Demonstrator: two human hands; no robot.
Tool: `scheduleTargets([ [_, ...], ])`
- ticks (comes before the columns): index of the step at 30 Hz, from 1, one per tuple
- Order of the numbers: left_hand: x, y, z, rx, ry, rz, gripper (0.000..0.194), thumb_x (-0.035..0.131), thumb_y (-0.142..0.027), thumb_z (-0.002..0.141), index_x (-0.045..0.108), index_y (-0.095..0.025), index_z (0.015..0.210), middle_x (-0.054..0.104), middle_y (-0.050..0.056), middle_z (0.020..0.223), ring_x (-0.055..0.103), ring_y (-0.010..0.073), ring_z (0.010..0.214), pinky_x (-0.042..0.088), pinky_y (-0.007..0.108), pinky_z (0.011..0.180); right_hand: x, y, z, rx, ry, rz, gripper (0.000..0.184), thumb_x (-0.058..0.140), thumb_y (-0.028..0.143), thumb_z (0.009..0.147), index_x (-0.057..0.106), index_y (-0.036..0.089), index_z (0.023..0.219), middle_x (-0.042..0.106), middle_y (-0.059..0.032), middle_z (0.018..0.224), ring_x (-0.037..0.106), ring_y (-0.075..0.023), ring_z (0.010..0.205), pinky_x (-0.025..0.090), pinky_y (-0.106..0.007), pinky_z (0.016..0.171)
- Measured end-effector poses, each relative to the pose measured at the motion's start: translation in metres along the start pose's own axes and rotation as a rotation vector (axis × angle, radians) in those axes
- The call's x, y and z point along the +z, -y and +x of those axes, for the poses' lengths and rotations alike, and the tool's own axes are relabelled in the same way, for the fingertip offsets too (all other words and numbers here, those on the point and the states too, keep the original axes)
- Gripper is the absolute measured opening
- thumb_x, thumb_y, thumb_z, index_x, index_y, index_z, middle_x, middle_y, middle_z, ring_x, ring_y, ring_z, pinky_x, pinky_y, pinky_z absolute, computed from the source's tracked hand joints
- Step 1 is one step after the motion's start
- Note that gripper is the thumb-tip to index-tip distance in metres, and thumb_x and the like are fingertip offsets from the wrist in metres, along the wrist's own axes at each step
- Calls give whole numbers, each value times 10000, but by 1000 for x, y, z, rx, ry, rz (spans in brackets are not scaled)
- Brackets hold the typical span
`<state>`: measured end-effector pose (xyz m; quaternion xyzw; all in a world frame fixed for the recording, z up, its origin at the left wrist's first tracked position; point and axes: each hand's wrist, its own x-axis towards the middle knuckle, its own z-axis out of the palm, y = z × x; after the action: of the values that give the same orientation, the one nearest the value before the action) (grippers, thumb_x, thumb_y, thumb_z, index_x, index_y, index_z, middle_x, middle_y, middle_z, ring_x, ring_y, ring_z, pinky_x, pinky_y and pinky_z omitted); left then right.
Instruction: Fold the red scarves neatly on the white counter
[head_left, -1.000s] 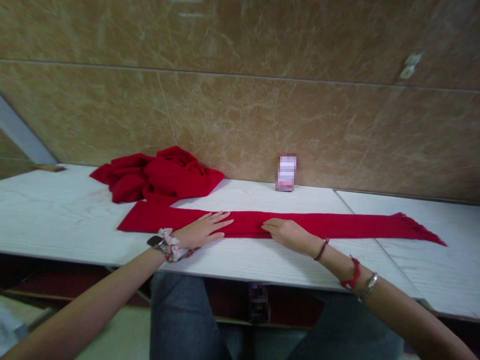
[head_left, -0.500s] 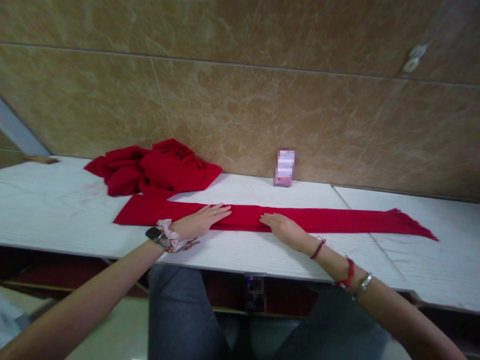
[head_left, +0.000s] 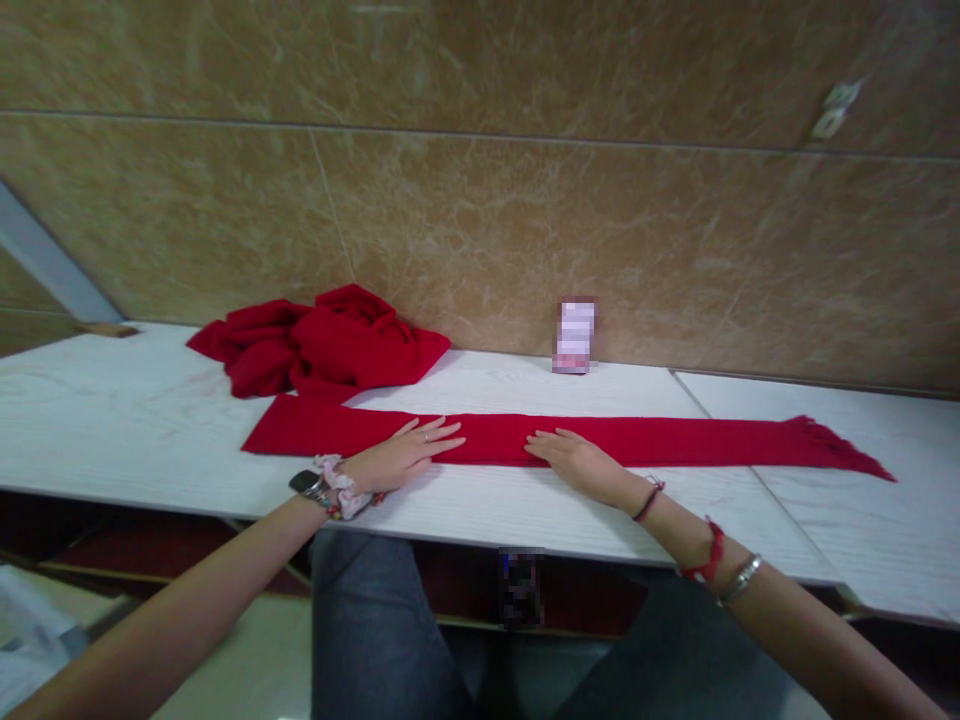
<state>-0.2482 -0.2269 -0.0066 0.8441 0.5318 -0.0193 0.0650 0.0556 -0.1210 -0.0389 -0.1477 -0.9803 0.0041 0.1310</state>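
Pressing down lightly on a red scarf [head_left: 697, 442] with the left hand [head_left: 401, 458], palm down, with fingers spread and aimed between 2 and 3 o'clock. Laying the right hand [head_left: 581, 465] on the same strip, near its lower edge, with fingers side by side and aimed toward 10 o'clock. Resting apart from each other, both open, with bare scarf between. Wearing a watch [head_left: 306, 482] and a scrunchie [head_left: 345, 485] on the left wrist, a red bracelet [head_left: 711, 555] and a silver bangle [head_left: 742, 578] on the right forearm.

Taking the gap between the hands as clock centre: stretching from 9 to 3 o'clock, the long flat scarf, on a white table [head_left: 127, 410], with a fringe [head_left: 840, 447] at 3. Lying crumpled at 10, a red cloth [head_left: 337, 345], close to the wall [head_left: 510, 220]. Standing at 1, a small upright thing [head_left: 575, 337], too pixelated to name. Showing at 7, a jeans leg [head_left: 367, 620].
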Motion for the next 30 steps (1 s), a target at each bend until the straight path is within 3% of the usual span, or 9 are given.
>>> scheduleTargets([
  [5, 0, 1, -1, -30, -9, 13, 505, 276, -174, 889, 258, -318, 1372, 190, -2, 1466, 131, 206, 1343, 78, 486, 1060, -2, 3, 0, -40, -86, -29, 435, 324, 82, 879, 453, 186, 1281, 513, -89, 1277, 439, -161, 1199, 339, -395, 1021],
  [13, 2, 0, -1, -52, -41, 11, 430, 304, -300, 917, 318, -327, 1346, 257, -3, 1445, 177, 217, 1331, 84, 488, 1059, -1, 8, -6, -55, -14, 10, 425, 356, 129, 882, 442, 204, 1291, 490, -79, 1302, 406, -160, 1225, 312, -404, 1034],
  [16, -1, -11, 12, -51, -130, 1, 394, 261, -336, 935, 394, -315, 1306, 320, -2, 1417, 213, 211, 1320, 94, 458, 1066, -1, 8, -6, -43, -21, 28, 417, 363, 153, 889, 435, 210, 1296, 481, -73, 1311, 382, -153, 1241, 298, -399, 1043],
  [19, -3, -30, 37, 16, -219, 27, 407, 241, -334, 943, 351, -296, 1333, 297, -1, 1428, 199, 191, 1325, 92, 420, 1072, -2, 10, -4, -20, -27, 25, 415, 382, 190, 891, 427, 210, 1303, 465, -81, 1325, 365, -166, 1253, 290, -406, 1047],
  [22, 2, -43, 60, 70, -201, 50, 426, 243, -357, 945, 294, -280, 1361, 261, 4, 1443, 173, 186, 1333, 112, 399, 1066, -4, 10, -4, 16, -9, 0, 428, 391, 254, 898, 397, 207, 1324, 436, -95, 1345, 336, -187, 1271, 264, -434, 1052],
  [30, 21, -30, 59, 15, -169, 52, 459, 255, -420, 935, 276, -280, 1371, 270, 14, 1439, 192, 204, 1326, 144, 406, 1051, -18, -1, -35, 199, 90, -33, 494, 302, 408, 916, 312, 211, 1370, 307, -101, 1419, 234, -233, 1314, 224, -502, 1043],
])
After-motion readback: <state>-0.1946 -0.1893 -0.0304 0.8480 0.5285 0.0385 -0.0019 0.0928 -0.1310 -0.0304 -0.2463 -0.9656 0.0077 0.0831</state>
